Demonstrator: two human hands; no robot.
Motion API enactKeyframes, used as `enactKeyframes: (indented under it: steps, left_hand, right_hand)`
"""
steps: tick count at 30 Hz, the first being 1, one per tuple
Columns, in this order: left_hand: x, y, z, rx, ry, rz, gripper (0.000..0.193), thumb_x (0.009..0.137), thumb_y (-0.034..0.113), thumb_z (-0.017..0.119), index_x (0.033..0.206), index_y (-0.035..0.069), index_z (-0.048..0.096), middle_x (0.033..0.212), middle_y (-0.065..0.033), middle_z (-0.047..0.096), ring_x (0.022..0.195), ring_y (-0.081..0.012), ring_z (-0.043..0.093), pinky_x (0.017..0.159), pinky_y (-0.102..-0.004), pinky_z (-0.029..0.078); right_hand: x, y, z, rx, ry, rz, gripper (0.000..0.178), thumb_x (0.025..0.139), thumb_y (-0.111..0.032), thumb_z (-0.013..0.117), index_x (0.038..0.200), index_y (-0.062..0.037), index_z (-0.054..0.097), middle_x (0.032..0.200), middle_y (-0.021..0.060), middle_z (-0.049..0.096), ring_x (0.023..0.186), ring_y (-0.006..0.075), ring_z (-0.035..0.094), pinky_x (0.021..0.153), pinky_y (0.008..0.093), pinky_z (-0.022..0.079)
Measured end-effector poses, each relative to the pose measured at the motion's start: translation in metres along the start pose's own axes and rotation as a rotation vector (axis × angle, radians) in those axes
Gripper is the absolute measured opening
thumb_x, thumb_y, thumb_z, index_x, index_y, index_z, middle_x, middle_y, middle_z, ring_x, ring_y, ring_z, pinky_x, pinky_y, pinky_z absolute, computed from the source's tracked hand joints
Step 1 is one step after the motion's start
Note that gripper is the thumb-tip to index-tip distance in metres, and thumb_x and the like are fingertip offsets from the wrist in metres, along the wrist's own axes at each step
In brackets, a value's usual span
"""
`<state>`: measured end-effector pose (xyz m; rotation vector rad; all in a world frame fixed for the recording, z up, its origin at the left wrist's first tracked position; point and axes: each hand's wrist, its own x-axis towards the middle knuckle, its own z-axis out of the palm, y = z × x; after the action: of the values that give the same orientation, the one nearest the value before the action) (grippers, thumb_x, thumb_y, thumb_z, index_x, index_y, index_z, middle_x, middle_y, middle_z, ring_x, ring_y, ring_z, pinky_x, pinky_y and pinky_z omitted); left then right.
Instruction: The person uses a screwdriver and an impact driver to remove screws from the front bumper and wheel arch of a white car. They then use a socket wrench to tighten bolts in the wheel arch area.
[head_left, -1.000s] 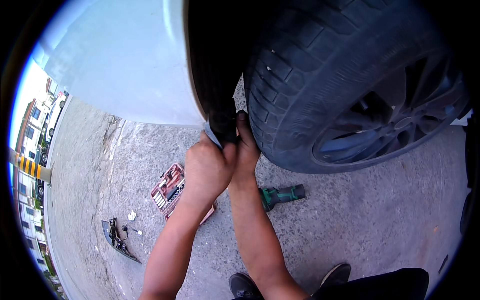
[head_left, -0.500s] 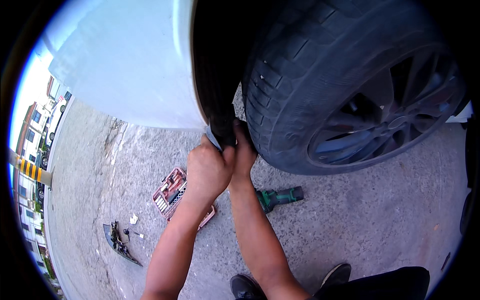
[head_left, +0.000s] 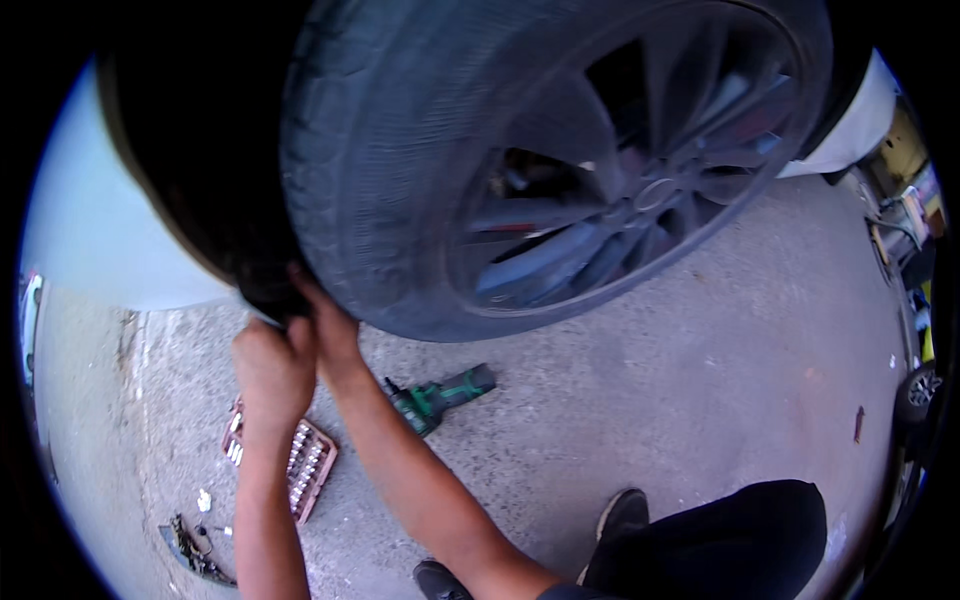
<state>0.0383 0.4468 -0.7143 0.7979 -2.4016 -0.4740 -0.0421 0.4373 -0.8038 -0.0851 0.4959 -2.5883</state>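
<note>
The white bumper panel (head_left: 150,265) of a car ends at a dark wheel arch, in front of a large tyre (head_left: 335,190) with a dark spoked wheel (head_left: 655,195). At the panel's lower corner, my left hand (head_left: 272,372) is closed, with thumb and fingers pinched on the edge of the black wheel-arch liner (head_left: 272,288). My right hand (head_left: 330,325) reaches up just beside it, between liner and tyre. Its fingers curl round the liner's dark lower end; shadow hides their tips. Whatever lies behind the liner is too dark to make out.
On the concrete lie a green and black cordless power tool (head_left: 435,402) and an open reddish socket set case (head_left: 312,468), partly behind my left arm. A dark curved part with wires (head_left: 190,550) lies at lower left. My shoe (head_left: 624,512) is below; another wheel (head_left: 918,390) stands far right.
My view has swung right, so the car, tools and hands appear further left. Both hands stay at the same corner of the wheel arch, still gripping the liner.
</note>
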Motion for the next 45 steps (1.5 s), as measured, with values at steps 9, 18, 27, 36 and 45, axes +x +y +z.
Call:
enactKeyframes:
  steps: [9,18,27,36,45]
  left_hand:
    - [0.000,0.005,0.003,-0.004,-0.013,0.026,0.027,0.093,0.015,0.065,0.093,-0.012,0.065,0.079,-0.0362,0.067,0.078,-0.0542,0.069,0.070,-0.0572,0.054]
    - [0.000,0.005,0.002,0.040,-0.006,0.034,0.028,0.094,0.017,0.065,0.094,-0.011,0.067,0.082,-0.0357,0.068,0.083,-0.0543,0.069,0.074,-0.0577,0.054]
    - [0.001,0.003,-0.001,0.046,-0.014,0.034,0.028,0.093,0.017,0.065,0.091,-0.011,0.066,0.080,-0.0357,0.068,0.080,-0.0536,0.070,0.073,-0.0568,0.055]
    - [0.001,-0.001,-0.003,0.057,-0.017,0.059,0.030,0.092,0.020,0.064,0.097,-0.009,0.066,0.077,-0.0341,0.068,0.074,-0.0529,0.070,0.070,-0.0579,0.057]
    - [0.001,0.002,-0.001,0.017,-0.013,0.029,0.027,0.092,0.016,0.064,0.093,-0.011,0.066,0.079,-0.0354,0.068,0.079,-0.0537,0.071,0.073,-0.0562,0.057]
  right_hand:
    - [-0.003,0.010,-0.011,-0.062,0.011,-0.120,0.042,0.096,-0.011,0.077,0.134,0.0048,0.067,0.141,0.0094,0.066,0.127,0.0202,0.060,0.112,0.0313,0.043]
    - [-0.002,-0.008,-0.005,-0.042,0.051,0.018,0.044,0.096,-0.015,0.081,0.132,0.0047,0.068,0.139,0.0083,0.068,0.122,0.0184,0.062,0.108,0.0294,0.044]
    - [-0.013,-0.017,0.016,-0.110,0.085,-0.110,0.037,0.094,-0.009,0.080,0.127,0.0048,0.070,0.133,0.0086,0.070,0.119,0.0193,0.063,0.105,0.0300,0.046]
    - [-0.014,-0.011,0.010,-0.054,0.086,-0.107,0.030,0.092,-0.007,0.080,0.119,0.0034,0.072,0.125,0.0085,0.071,0.114,0.0189,0.063,0.102,0.0303,0.047]
    - [-0.013,-0.011,0.005,-0.132,0.087,-0.161,0.036,0.094,-0.004,0.079,0.127,0.0055,0.070,0.135,0.0114,0.070,0.121,0.0215,0.064,0.108,0.0324,0.046]
